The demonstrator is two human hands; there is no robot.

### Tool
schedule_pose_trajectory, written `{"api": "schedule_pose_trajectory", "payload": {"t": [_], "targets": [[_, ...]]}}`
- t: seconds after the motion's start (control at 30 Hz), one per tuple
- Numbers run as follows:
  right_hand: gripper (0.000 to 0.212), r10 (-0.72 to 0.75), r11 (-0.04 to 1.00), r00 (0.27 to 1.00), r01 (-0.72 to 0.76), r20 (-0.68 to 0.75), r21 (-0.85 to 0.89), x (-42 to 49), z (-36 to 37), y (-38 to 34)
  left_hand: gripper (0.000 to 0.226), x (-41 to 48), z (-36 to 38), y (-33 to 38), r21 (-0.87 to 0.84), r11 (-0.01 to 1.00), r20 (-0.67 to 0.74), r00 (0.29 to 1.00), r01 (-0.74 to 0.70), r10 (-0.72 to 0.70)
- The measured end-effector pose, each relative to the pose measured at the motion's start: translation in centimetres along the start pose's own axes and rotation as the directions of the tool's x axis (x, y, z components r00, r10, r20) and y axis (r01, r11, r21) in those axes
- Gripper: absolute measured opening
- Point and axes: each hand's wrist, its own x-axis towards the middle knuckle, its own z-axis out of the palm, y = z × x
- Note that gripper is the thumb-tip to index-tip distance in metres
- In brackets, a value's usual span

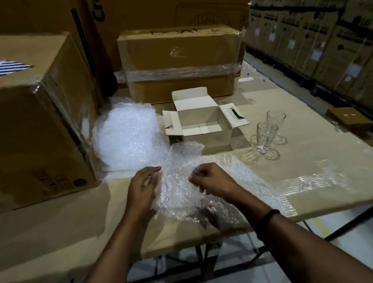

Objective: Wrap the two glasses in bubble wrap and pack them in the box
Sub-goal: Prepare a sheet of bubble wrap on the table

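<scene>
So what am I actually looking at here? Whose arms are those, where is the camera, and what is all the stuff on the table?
There is no robot here: a person is working with bare hands. The single picture comes from a wide-angle camera worn on their head, looking forward and down, so the arms reach in from the bottom edge.

The left hand and the right hand both hold a sheet of bubble wrap just above the cardboard-covered table. To the left lies a bigger heap of bubble wrap. Behind the sheet stands a small white box, its flaps open; it looks empty. To its right stand two clear glasses, upright and not yet wrapped. A dark band sits on the right wrist. Large brown cartons stand around the table.
</scene>
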Motion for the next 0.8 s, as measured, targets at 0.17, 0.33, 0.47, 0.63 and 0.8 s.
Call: {"api": "schedule_pose_trajectory", "payload": {"t": [0.17,0.33,0.47,0.63,0.8], "targets": [[0.025,0.009,0.96,1.0,-0.014,-0.019,-0.281,-1.6,-3.3,3.6,0.061,1.1,2.2,-1.6,0.512,0.77,0.434,0.888,-0.381,0.15],[0.028,-0.041,0.841,0.991,-0.036,-0.129,-0.54,-2.0,-5.3,6.6,0.095,2.1,4.2,-0.5,0.68,0.54,0.644,0.756,-0.496,-0.117],[0.085,0.043,0.781,0.985,-0.137,-0.167,-0.609,-2.9,-5.5,8.2,0.122,2.2,4.8,-0.8,0.728,0.414,0.653,0.736,-0.546,-0.177],[0.075,0.164,0.661,0.983,-0.174,-0.085,-0.73,-2.9,-5.6,9.8,0.114,1.6,6.2,-1.7,0.657,0.434,0.724,0.677,-0.616,-0.135],[0.072,0.105,0.698,0.994,-0.086,-0.017,-0.711,-1.1,-7.0,9.3,0.104,1.6,6.4,-1.8,0.623,0.423,0.761,0.636,-0.659,-0.13]]}}
